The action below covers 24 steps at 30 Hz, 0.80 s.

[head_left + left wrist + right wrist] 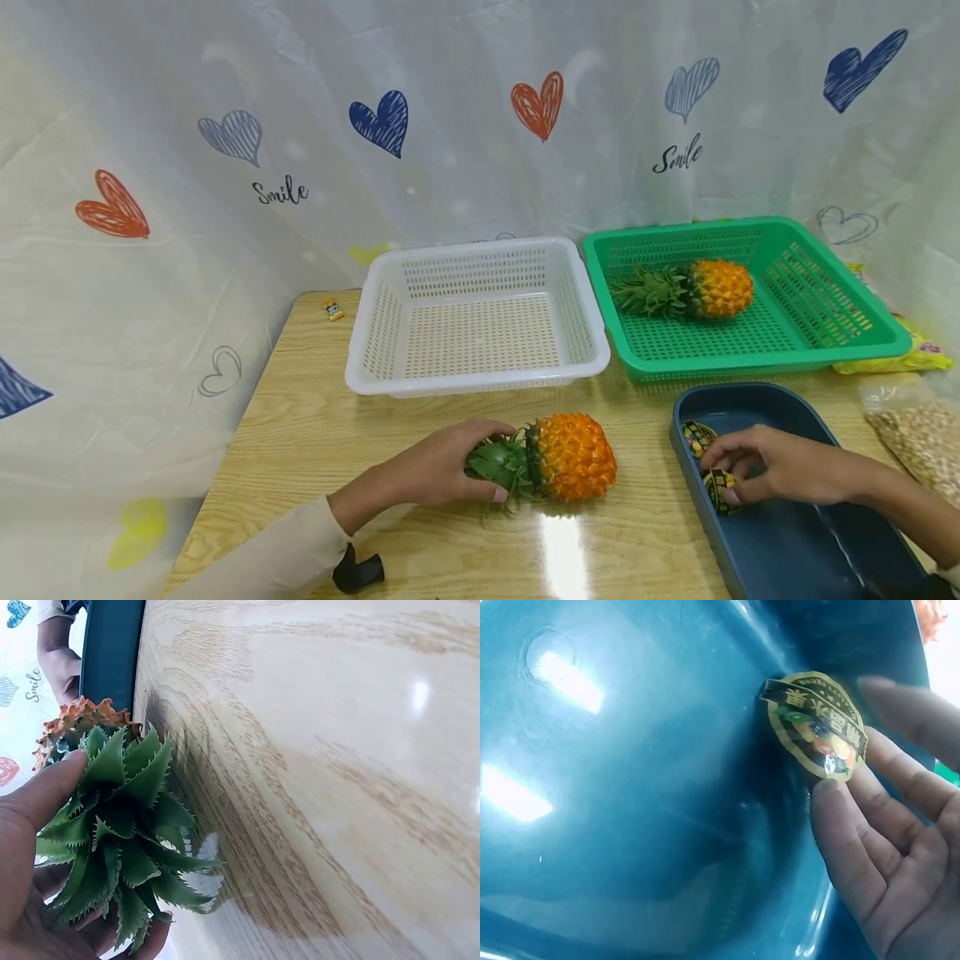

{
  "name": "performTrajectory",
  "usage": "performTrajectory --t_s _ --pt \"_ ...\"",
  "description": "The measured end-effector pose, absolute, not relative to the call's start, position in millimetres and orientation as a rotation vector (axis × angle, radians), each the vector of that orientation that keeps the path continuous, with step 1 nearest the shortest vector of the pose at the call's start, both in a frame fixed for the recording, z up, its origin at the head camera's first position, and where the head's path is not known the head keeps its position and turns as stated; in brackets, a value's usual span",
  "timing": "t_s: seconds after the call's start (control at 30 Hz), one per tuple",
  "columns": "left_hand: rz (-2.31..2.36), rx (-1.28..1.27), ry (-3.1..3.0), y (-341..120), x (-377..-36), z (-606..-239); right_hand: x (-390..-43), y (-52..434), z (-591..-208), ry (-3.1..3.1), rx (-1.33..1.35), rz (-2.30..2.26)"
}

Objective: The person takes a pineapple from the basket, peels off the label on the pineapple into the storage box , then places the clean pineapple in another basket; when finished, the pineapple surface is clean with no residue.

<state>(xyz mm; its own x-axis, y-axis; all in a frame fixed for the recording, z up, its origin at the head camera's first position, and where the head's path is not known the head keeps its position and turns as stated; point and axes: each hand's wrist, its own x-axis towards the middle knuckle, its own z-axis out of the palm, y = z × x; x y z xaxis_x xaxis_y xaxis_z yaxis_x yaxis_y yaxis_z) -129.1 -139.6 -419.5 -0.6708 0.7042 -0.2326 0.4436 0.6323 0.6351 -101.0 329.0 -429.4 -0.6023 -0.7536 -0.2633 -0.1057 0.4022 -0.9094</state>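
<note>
Head view. We find the left hand (442,471) curled round the green leafy crown of an orange artificial pineapple (572,457) lying on its side on the light wooden table (300,433), fruit body toward 3 o'clock of the hand. We judge the crown serves as a handle that steadies the fruit. The right hand (772,467) is inside the dark blue plastic tray (787,550) at 3 o'clock of that pineapple, fingertips pinching a small black-and-gold oval sticker (722,486); a second such sticker (697,436) lies just beside, at 11 o'clock of the hand. At 12 o'clock stand a white perforated plastic basket (592,333) and a green perforated plastic basket (825,350), side by side; the green one contains a second orange pineapple (716,287). The white heart-patterned curtain (450,125) reads "Smile" twice.

Left wrist view. The thumb (41,791) and fingers (150,941) close about the leaves (120,832); the grip is partial, not clenched. The tray wall (111,649) shows at 12 o'clock.

Right wrist view. The fingers (840,840) are lightly bent, holding the sticker (817,724) by its edge against the tray's inner wall (630,787), presumably to lift it without creasing. The sticker bears gold characters and a fruit picture; we cannot read them reliably.
</note>
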Motion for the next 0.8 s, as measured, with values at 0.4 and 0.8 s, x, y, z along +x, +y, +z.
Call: performTrajectory --t_s 0.4,0.8 --pt "0.746 0.91 2.397 -139.5 -128.6 -419.5 -98.4 334.4 -422.3 2.014 -0.651 -1.107" --pt "0.734 0.918 2.399 -139.2 -128.9 -418.3 -96.8 335.8 -419.4 2.023 -0.616 -1.168"
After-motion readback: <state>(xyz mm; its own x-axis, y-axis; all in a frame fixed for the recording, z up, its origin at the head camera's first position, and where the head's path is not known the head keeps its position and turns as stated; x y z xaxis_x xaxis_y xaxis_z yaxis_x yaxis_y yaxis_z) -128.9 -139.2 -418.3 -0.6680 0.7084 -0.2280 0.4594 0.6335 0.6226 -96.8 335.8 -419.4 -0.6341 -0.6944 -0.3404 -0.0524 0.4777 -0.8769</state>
